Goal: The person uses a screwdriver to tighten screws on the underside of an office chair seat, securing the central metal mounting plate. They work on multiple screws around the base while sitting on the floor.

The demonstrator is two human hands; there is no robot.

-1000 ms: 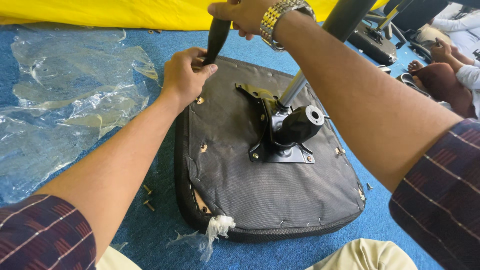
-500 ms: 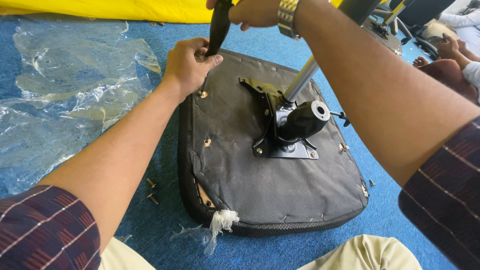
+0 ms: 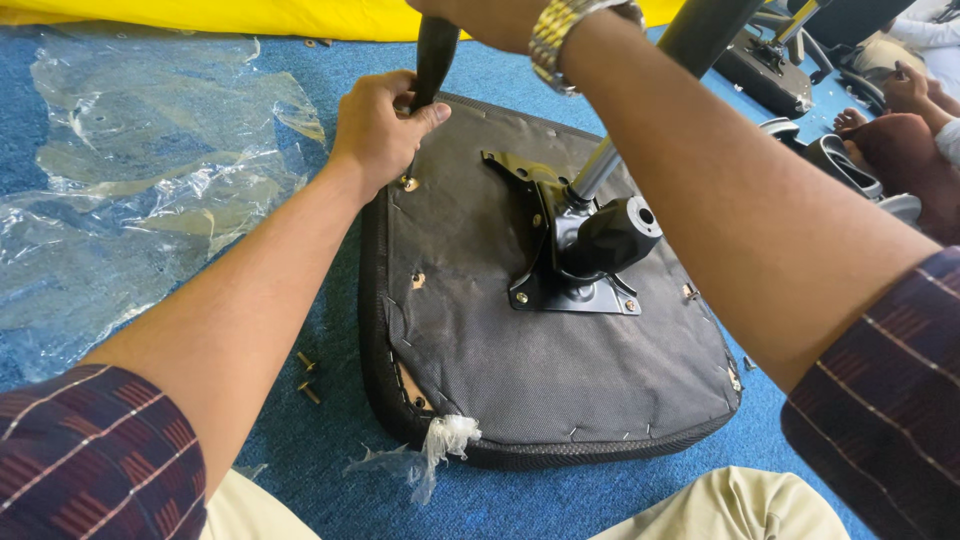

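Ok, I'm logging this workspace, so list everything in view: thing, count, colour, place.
Seat cushion: one, dark grey, upside down on the carpet, centre.
Mounting plate: one, black, bolted to the seat underside.
Metal column: one, silver, rising from the plate.
Armrest post: one, black, at the seat's far left corner.
Loose screws: about three, brass, on the carpet left of the seat.
Plastic sheet: one, clear, crumpled, left.
Carpet: blue.
Another person: top right, seated.
Wristwatch: one, silver and gold, right wrist.
Left hand: grips the post's base.
Right hand: top edge, mostly cropped.
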